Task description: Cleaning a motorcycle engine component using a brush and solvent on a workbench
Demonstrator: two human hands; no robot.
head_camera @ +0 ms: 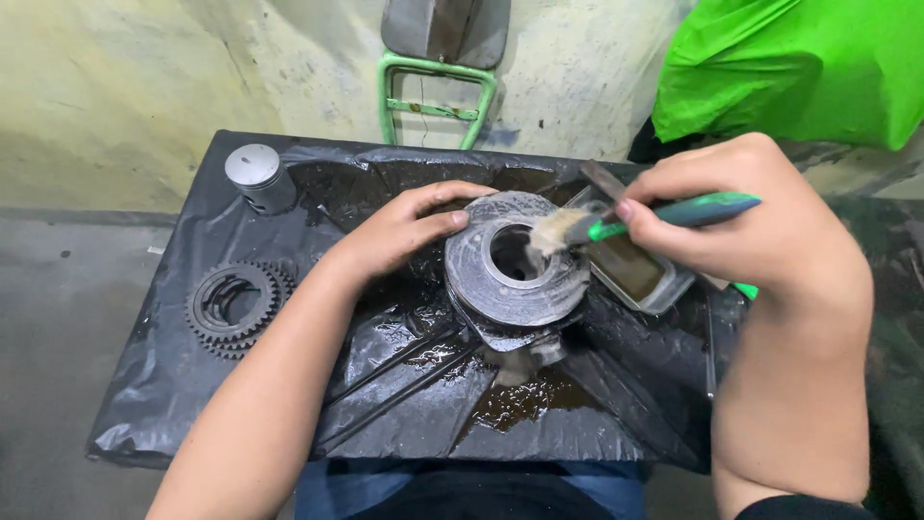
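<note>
Our fingers (635, 214) on the right hand (760, 226) are clamped around the green-handled brush (674, 214), and its wet bristles sit at the rim of the bore in the finned metal cylinder (515, 274). The left hand (399, 231) steadies that cylinder from the far side — fingers curled together over its top edge, thumb pressed against the upper face, gripping it.

The cylinder stands near the middle of the table (192, 385), which is wrapped in black plastic sheet, and it rests in a shallow dip where brown liquid (529, 400) has pooled just in front of it. Just beside the cylinder, under our right hand, a small metal tray (640, 279) holds more of the dark fluid. Farther out on the left lie a toothed gear (236, 308) and, near the back corner, a grey piston (258, 176). A green metal frame (438, 96) leans on the wall behind, and bright green cloth (799, 67) hangs at the upper right.

We judge the risks to be plain ones: the cylinder looks slick, so our left hand could slip and let it tip into the pool — and a hard stroke of the brush could flick fluid over the sheet's edge or knock the tray.
</note>
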